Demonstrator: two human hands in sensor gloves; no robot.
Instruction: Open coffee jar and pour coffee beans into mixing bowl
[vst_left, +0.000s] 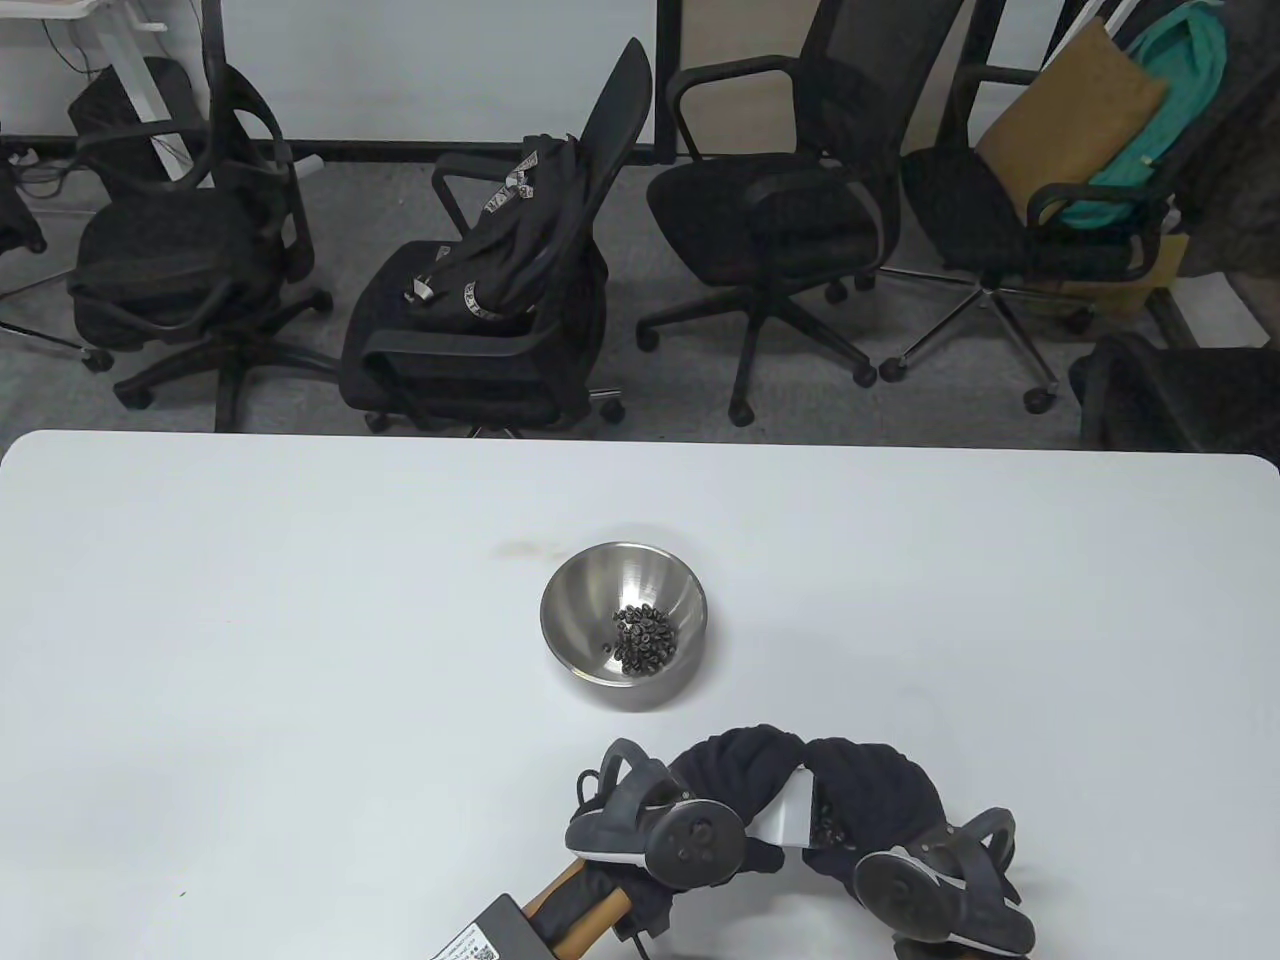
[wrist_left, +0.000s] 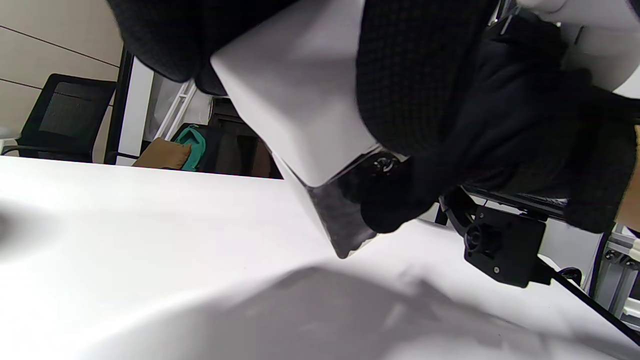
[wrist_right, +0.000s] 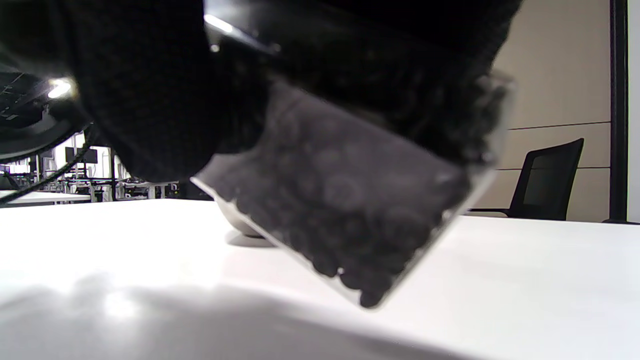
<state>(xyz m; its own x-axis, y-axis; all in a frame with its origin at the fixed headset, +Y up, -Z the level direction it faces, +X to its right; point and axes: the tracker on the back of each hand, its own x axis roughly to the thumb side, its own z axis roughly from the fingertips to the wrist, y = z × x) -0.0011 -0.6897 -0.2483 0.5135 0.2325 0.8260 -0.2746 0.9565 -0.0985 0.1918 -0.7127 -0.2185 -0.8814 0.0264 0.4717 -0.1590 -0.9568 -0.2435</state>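
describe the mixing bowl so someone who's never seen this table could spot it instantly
Start from the white table. Near its middle, beyond the two gloved hands at the near edge, sits the mixing bowl. It is the only round, shiny steel thing there, open-topped, with a small heap of dark coffee beans inside; the coffee jar held by the hands is clear and square-sided.

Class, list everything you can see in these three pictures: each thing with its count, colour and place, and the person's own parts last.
Mixing bowl: one, steel, centre of the table.
Coffee beans: a small dark heap in the bowl; more inside the jar.
Coffee jar: one, clear with a white lid, tilted, held above the table's near edge between both hands.
Table: one, white.
Office chairs: at least four, black, on the floor beyond the table.
Black bag: one, on the second chair.
Left hand: black glove, grips the lid end.
Right hand: black glove, grips the jar body.
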